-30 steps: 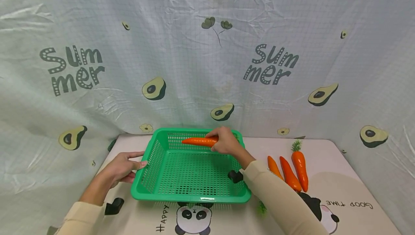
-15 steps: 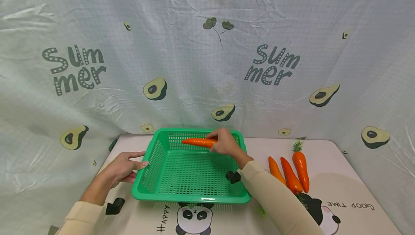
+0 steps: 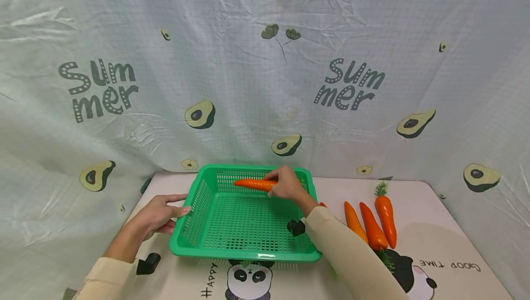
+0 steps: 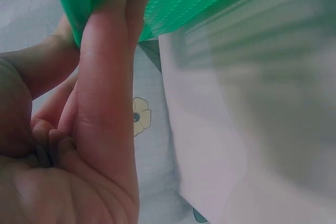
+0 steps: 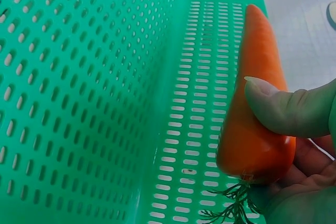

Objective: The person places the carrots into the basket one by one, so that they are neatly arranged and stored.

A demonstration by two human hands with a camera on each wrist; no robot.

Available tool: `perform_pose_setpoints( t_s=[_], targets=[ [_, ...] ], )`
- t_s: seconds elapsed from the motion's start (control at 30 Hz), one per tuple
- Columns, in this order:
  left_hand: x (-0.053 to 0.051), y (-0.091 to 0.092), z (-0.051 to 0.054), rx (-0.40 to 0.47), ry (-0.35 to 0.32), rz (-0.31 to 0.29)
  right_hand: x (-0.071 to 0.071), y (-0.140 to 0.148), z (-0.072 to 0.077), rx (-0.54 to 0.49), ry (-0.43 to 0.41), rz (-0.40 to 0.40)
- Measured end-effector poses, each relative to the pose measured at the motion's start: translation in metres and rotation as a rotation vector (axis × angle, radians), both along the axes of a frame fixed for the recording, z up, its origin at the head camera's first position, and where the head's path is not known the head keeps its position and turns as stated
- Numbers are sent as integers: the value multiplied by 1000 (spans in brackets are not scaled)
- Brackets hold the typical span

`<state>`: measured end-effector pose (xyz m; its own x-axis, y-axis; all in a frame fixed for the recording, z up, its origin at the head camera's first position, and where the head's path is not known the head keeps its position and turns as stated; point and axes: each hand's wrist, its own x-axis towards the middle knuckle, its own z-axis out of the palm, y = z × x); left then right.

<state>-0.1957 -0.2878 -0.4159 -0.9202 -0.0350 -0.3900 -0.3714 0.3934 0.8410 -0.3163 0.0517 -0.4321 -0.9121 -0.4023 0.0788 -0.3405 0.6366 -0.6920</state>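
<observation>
Change in the last second: slight. The carrot in hand has not been let go, so the work appears to stand at the same stage. Clock readings are taken from the basket's centre.

Left hand (image 3: pixel 159 210), 9 o'clock. Thumb over the rim, a long finger extended against the outside; pinches the basket's side. Hold unaltered from the earlier frame.

Green basket (image 3: pixel 244 256), centre. Plastic, perforated; same place above the panda print (image 3: pixel 249 278) at 6 o'clock.

Held carrot (image 3: pixel 252 184), orange, one. Inside the basket towards 12 o'clock, lengthwise along the far wall, tip to the left; contact with the wall cannot be told. Position unchanged.

Right hand (image 3: pixel 285 184), 1 o'clock. Thumb and fingers closed round the carrot's thick end, leafy top (image 5: pixel 236 200) hanging below.

Right sleeve (image 3: pixel 343 249), 4 o'clock. Moved slightly left since the earlier frame; an orange tip (image 3: pixel 323 204) now shows at its upper edge.

Loose carrots (image 3: pixel 372 228), three, 3 o'clock. On the table (image 3: pixel 426 208), unmoved; more green leafage (image 3: pixel 387 259) now visible below them.
</observation>
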Motion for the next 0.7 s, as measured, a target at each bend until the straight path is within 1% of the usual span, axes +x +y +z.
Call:
perform_pose_setpoints(
  t_s=[0.4, 0.7],
  targets=[
    [0, 0, 0, -7, 2, -3, -3, -3, -4, 3, -22, -10],
    [0, 1, 0, -2, 1, 7, -6, -7, -4, 7, -38, -21]
  ],
)
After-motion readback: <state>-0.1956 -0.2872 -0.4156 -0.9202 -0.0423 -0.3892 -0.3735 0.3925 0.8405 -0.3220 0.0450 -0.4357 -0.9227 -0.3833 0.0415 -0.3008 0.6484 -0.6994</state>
